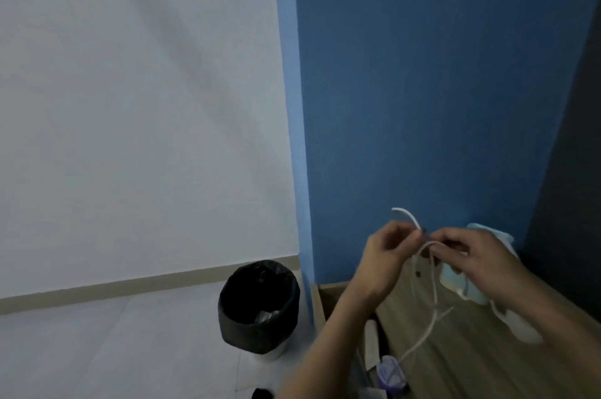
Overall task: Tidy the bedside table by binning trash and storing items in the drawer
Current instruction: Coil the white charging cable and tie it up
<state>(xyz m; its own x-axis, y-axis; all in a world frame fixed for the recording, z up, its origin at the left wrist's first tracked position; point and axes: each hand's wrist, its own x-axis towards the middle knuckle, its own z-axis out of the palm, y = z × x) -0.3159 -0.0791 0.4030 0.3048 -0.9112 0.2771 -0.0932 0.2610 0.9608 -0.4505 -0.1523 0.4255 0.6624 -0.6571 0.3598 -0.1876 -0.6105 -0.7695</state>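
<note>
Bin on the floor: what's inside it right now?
The bin holds a black liner, and a pale crumpled piece lies near the bottom. The near wall and the darkness hide the rest of the bottom.

The wooden bench [471, 363] carries a pale blue packet [476, 296], perhaps tissues, at its back. Left of the bench, a black-lined bin [258, 304] stands on the floor [130, 350].

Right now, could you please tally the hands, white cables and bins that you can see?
Hands: 2, left hand and right hand, both pinching the cable
White cable: 1, as far as the strands can be followed
Bin: 1, black-lined, on the floor
Total: 4
</note>
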